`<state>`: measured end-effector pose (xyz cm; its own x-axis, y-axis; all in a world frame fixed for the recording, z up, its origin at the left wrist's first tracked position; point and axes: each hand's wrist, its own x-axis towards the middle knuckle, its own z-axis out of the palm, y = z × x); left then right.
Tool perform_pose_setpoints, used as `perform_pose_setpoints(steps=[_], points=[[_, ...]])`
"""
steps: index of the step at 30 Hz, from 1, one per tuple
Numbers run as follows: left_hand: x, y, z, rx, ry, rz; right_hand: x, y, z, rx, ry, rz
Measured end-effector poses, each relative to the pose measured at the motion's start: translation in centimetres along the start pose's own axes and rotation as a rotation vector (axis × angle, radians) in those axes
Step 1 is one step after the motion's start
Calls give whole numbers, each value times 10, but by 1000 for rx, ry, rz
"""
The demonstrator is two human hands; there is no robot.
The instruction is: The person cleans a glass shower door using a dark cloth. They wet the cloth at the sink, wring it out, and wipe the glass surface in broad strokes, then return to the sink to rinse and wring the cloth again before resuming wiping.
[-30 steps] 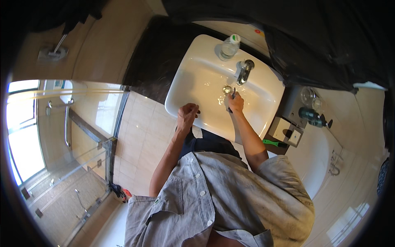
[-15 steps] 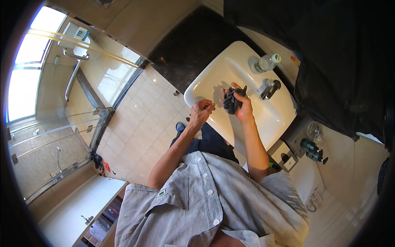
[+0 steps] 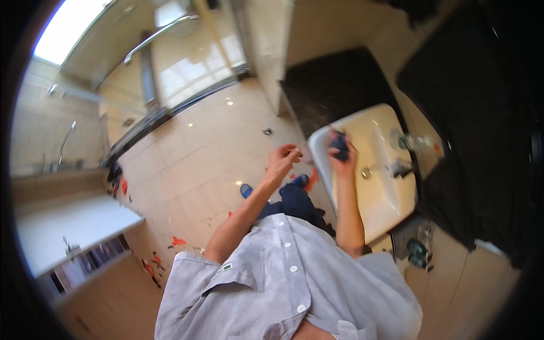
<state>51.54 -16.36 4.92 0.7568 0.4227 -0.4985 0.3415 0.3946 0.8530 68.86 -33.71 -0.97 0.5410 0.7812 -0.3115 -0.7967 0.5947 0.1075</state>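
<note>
My right hand (image 3: 344, 161) is closed around a bunched dark cloth (image 3: 340, 146), held at the left rim of the white washbasin (image 3: 377, 211). Motion smears the cloth, so its exact kind is hard to make out. To the left, over the tiled floor, my left hand (image 3: 281, 161) has its thumb and fingers drawn together. Whatever may be between those fingertips is too small to name. A chrome tap (image 3: 401, 168) stands on the basin's right side. Beside it is a clear bottle (image 3: 412, 142), blurred. The basin's round drain (image 3: 367, 173) shows below the tap.
A dark countertop (image 3: 340, 85) adjoins the basin. Scattered red pieces (image 3: 178, 241) lie on the tiled floor (image 3: 192, 164). A white-topped cabinet (image 3: 73, 226) stands at lower left, a glass shower area behind it. Dark green bottles (image 3: 417, 252) sit right of the basin. Dark fabric (image 3: 476, 124) hangs at right.
My view has swung left, so the basin sits farther right and more floor shows. My right hand, still gripping the dark cloth, has shifted from over the bowl to the basin's left rim.
</note>
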Motion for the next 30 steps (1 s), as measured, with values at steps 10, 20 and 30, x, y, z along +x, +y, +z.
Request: perform_pose_setpoints(steps=[10,20,30], points=[[-40,0,-123,-131,107,46,-124,-207,-124,-591,523,-631],[-54,-11,-163,-234,288,124,-90,-145,-90,-124,289,-318],[-64,-32,-117,-361,413,87,-42,-195,-72,-822,546,-166]])
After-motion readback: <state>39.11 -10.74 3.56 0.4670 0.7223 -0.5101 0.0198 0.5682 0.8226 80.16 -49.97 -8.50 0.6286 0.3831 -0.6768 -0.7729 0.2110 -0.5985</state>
